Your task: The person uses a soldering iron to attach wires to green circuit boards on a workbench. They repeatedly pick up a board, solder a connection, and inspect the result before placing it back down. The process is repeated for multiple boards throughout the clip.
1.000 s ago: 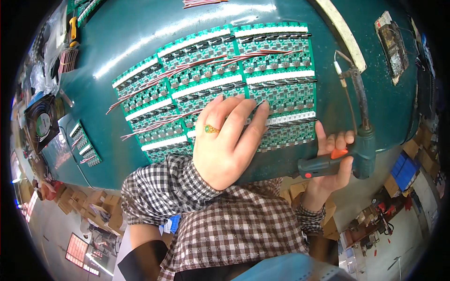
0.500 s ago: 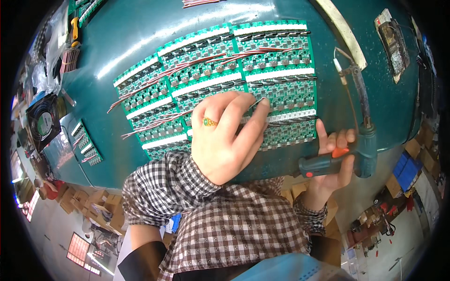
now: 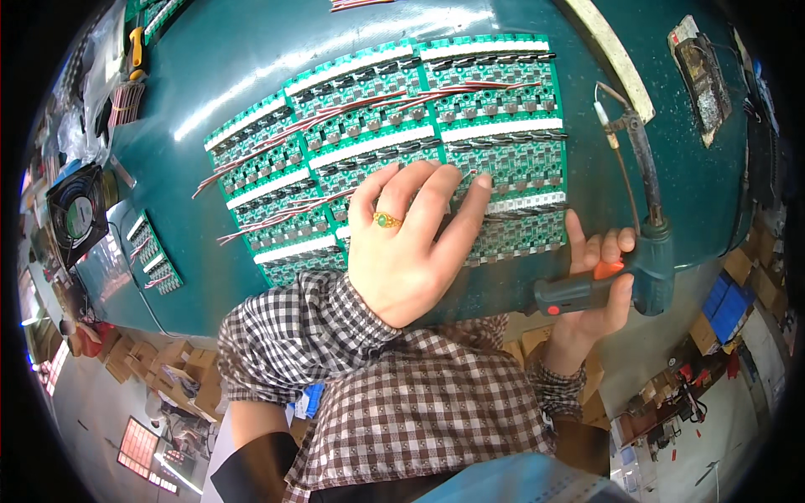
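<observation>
My left hand (image 3: 411, 230), a ring on one finger, lies over the green circuit boards (image 3: 503, 159) with its fingers bent. Beside the thumb tip shows the end of a thin wire (image 3: 473, 173); the fingers cover the rest of it. To the right, my right hand (image 3: 599, 289) is closed round the grip of a dark teal soldering gun (image 3: 656, 264) with a red trigger. Its metal tube and pale tip point away from me, to the right of the boards. The boards carry white strips, black leads and red-and-white wires (image 3: 335, 109).
At the left are a black fan (image 3: 77, 214), a small separate board (image 3: 156, 256), a wire bundle (image 3: 126, 102) and a yellow-handled tool (image 3: 135, 49). A pale curved strip (image 3: 616, 63) and a worn metal block (image 3: 703, 80) lie at the far right.
My left hand has shifted slightly and its thumb and forefinger stand a little farther apart. The right hand and the soldering gun have hardly moved.
</observation>
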The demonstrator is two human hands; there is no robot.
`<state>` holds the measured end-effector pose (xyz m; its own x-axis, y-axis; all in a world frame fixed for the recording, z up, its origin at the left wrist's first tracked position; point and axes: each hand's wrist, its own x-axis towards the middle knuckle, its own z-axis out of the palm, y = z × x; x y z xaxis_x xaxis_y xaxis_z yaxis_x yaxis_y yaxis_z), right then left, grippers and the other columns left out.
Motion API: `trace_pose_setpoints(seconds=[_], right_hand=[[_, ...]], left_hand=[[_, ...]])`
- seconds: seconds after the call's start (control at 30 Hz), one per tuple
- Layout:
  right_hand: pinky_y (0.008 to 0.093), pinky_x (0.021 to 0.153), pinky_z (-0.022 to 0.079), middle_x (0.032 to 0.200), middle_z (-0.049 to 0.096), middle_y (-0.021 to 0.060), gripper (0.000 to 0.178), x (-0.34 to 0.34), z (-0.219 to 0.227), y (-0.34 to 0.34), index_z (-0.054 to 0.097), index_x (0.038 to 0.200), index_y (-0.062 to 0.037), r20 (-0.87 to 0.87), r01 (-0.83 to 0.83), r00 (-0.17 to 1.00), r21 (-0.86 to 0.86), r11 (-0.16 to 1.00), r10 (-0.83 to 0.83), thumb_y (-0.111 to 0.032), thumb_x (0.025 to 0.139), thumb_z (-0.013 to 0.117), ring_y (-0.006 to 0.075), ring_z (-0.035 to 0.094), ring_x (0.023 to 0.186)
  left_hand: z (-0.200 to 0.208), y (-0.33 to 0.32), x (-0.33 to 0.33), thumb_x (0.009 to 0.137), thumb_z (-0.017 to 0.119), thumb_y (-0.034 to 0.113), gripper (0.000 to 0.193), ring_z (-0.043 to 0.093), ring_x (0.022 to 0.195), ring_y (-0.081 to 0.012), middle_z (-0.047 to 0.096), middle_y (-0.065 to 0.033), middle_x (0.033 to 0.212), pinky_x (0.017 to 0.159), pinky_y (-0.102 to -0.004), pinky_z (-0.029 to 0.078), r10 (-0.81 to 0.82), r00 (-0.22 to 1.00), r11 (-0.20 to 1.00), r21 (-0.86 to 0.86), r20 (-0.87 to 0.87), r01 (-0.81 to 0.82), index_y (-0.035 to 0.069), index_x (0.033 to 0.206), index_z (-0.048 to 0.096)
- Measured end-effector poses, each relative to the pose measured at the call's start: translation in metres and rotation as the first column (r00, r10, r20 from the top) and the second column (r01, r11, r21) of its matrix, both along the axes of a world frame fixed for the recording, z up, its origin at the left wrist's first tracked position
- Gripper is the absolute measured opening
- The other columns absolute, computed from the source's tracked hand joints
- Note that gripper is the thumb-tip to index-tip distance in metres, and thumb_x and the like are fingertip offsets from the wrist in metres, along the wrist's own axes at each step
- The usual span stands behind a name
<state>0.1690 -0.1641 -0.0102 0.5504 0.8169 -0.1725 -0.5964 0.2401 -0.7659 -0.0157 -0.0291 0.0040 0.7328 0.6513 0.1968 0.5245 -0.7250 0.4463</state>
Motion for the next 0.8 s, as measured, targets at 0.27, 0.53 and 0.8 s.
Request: trace_pose_setpoints(seconds=[0.27, 0.53, 0.8], right_hand=[[0.0574, 0.110, 0.026, 0.093, 0.055, 0.0037, 0.037, -0.0010, -0.0008, -0.0008, 0.044, 0.110, -0.0054, -0.011, 0.007, 1.000, 0.012, 1.000, -0.007, -0.022, 0.084, 0.064, 0.0204, 0.061, 0.087], [0.0577, 0.110, 0.026, 0.092, 0.055, 0.0035, 0.037, -0.0005, 0.0000, -0.0013, 0.044, 0.110, -0.0056, 0.000, 0.009, 1.000, 0.004, 1.000, -0.009, -0.022, 0.084, 0.064, 0.0199, 0.062, 0.086], [0.0578, 0.109, 0.026, 0.092, 0.054, 0.0037, 0.038, -0.0007, -0.0013, -0.0013, 0.043, 0.111, -0.0054, 0.003, 0.010, 1.000, 0.007, 1.000, -0.010, -0.023, 0.084, 0.063, 0.0199, 0.061, 0.086]], left_hand=[[-0.0056, -0.0010, -0.0014, 0.067, 0.073, 0.006, 0.041, 0.056, 0.100, -0.0257, 0.058, -0.0072, 0.104, 0.085, -0.0424, 0.043, 0.034, 0.994, 0.999, 0.001, 0.103, -0.034, 0.008, 0.107, 0.066], [-0.0050, -0.0004, -0.0009, 0.067, 0.073, 0.005, 0.040, 0.056, 0.099, -0.0263, 0.059, -0.0078, 0.103, 0.085, -0.0420, 0.045, 0.027, 0.993, 1.000, -0.006, 0.117, -0.026, 0.006, 0.106, 0.066], [-0.0011, 0.0020, 0.0000, 0.067, 0.073, 0.005, 0.042, 0.054, 0.098, -0.0259, 0.056, -0.0075, 0.105, 0.083, -0.0405, 0.042, 0.033, 0.994, 0.997, -0.066, 0.101, -0.026, 0.007, 0.109, 0.065]])
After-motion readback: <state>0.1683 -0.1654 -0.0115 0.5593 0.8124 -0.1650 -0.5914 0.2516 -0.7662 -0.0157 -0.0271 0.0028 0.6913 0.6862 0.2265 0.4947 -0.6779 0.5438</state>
